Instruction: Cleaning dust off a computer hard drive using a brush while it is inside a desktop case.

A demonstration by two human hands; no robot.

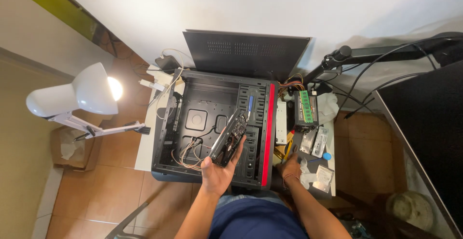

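terracotta floor tiles [120, 181], white table [144, 142], open computer case [202, 104], left hand [217, 174] holding hard drive [229, 138]

Left hand [218, 174] holds hard drive [229, 138] over open case [212, 123].

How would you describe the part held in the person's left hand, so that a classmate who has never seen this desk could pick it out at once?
Start at the open black computer case with the red front strip, lying on the white table. Above its drive bays, the left hand holds up a hard drive. It is a flat dark slab, tilted, and unlike the green memory stick and small parts to the right, it is lifted off the table.
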